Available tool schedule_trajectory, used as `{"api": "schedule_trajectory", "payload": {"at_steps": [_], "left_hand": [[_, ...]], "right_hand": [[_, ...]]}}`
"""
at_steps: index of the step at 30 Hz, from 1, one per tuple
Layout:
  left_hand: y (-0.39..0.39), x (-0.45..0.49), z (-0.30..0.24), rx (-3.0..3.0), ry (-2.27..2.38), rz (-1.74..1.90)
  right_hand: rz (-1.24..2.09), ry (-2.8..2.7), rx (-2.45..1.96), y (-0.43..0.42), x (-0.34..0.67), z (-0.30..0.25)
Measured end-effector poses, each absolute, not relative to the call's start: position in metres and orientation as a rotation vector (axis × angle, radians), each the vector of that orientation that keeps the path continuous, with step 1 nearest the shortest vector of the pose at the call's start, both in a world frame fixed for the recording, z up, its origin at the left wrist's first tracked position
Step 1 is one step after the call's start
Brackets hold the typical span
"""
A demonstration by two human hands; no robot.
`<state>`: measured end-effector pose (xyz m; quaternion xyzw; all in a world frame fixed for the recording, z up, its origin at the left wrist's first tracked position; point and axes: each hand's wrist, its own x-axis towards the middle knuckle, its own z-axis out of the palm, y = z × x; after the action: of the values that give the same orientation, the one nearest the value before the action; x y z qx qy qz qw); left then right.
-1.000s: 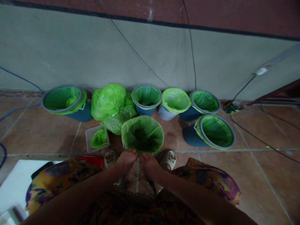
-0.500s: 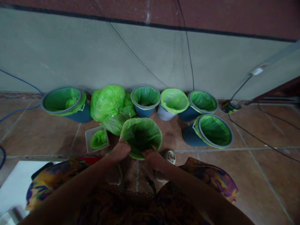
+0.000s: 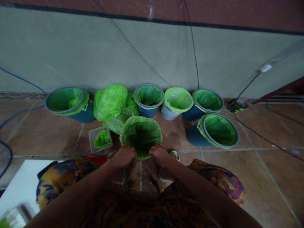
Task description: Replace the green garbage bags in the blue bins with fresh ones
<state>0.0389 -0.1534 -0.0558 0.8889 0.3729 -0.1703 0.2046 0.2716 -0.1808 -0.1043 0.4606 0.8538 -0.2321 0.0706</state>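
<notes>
Two hands meet at the near rim of a lined bin [image 3: 159, 131] that stands upright on the tiled floor [image 3: 249, 171], just past the person's patterned knees [image 3: 218, 180]. The left hand [image 3: 123, 156] is curled down over the near-left part of the rim, fingers closed on the folded edge of the green liner [image 3: 141, 136]. The right hand [image 3: 160, 155] grips the same edge at the near-right, a little apart from the other. A pale sandal [image 3: 175, 155] shows just beside the right hand.

Left of the bin, nearly touching it, sits a clear square tub [image 3: 91, 139] with a crumpled green bag inside. Behind that lies a heap of loose green bags [image 3: 112, 103]. To the right, well apart, a dark blue bin [image 3: 218, 131] leans with its mouth tipped toward the viewer.

Along the floor's far edge, against the wall [image 3: 71, 50], stand four more lined bins: one at the left [image 3: 66, 101], one in the middle [image 3: 148, 96], a pale one [image 3: 178, 101], and another blue one [image 3: 207, 101]. Thin cables [image 3: 193, 47] run down the wall.
</notes>
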Motion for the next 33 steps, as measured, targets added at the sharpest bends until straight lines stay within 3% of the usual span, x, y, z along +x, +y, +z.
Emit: {"api": "schedule_trajectory", "payload": {"at_steps": [7, 19, 26, 33], "left_hand": [[-0.150, 0.041, -0.090, 2.466, 1.085, -0.610], [-0.138, 0.032, -0.089, 2.398, 1.158, -0.713], [-0.140, 0.038, -0.083, 2.446, 1.142, -0.472], [-0.146, 0.056, -0.076, 2.428, 1.128, -0.419]], "right_hand": [[-0.738, 2.521, 1.424, -0.171, 0.270, -0.108], [-0.503, 2.379, 1.632, -0.171, 0.258, -0.109], [-0.659, 2.468, 1.756, -0.166, 0.255, -0.092], [-0.770, 2.676, 1.480, -0.182, 0.238, -0.085]]}}
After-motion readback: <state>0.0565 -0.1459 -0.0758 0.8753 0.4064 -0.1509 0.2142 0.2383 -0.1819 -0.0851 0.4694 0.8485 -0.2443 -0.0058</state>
